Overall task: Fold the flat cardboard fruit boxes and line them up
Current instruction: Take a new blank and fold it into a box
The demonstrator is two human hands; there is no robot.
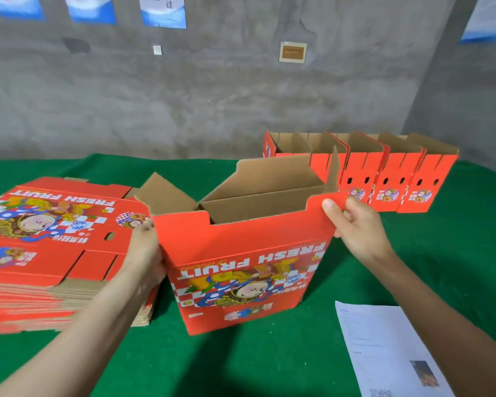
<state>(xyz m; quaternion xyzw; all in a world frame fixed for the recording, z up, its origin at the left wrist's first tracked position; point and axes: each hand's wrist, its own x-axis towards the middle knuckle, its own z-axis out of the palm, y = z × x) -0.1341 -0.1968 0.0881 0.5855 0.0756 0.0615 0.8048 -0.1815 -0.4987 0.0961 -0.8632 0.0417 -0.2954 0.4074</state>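
- Green tabletop [269, 353], concrete wall [212, 96] behind.
- Box [249, 253] looks light and stiff, so corners suit holding: right hand [355, 224] grip pinches its top corner, left hand [146, 253] clasps the left edge.

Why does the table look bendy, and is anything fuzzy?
Head view: the wide lens bows the table edge and tilts the wall corner; the left hand looks smeared, the paper print is too soft to read; light is even, with only a faint shadow beside the box.
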